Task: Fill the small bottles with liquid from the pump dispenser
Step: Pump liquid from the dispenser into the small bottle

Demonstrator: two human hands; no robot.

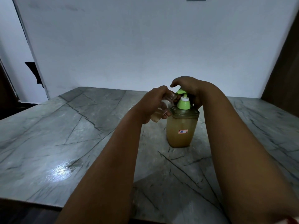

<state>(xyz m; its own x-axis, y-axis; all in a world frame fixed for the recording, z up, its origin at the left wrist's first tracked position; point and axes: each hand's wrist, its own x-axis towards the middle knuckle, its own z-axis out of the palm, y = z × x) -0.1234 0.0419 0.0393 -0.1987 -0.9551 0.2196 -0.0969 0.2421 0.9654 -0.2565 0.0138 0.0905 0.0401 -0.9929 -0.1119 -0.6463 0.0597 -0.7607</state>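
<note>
**Two hands working at a pump dispenser on a marble table**

Two bare forearms are reaching forward from the bottom edge of the view, crossing over the near part of the grey veined marble table [68,143], where a bright patch of light is glinting on the polished surface at the left.

Farther in, the pump dispenser [182,130] is standing upright on the table, right of centre. Its clear squarish body is holding a cloudy amber liquid up to roughly the shoulder, and a small white label with a red border [183,131] is facing the camera, reading "35". Its green collar and white pump stem are rising above the body.

The left hand [153,105] is gripping a small clear bottle [163,106], fingers wrapped tightly around its middle. The bottle is being held in the air, tilted, with its open mouth pointing up and to the right, just beside the green pump spout [229,91]. A little pale liquid is sitting in the bottle's lower end; whether the mouth is touching the spout is too blurred to tell.

The right hand [188,88] is arching over the top of the pump head, fingers curled together and bearing down on it, the palm hiding most of the head from view.

Beyond the far table edge, a plain pale wall [145,46] is filling the background.
</note>
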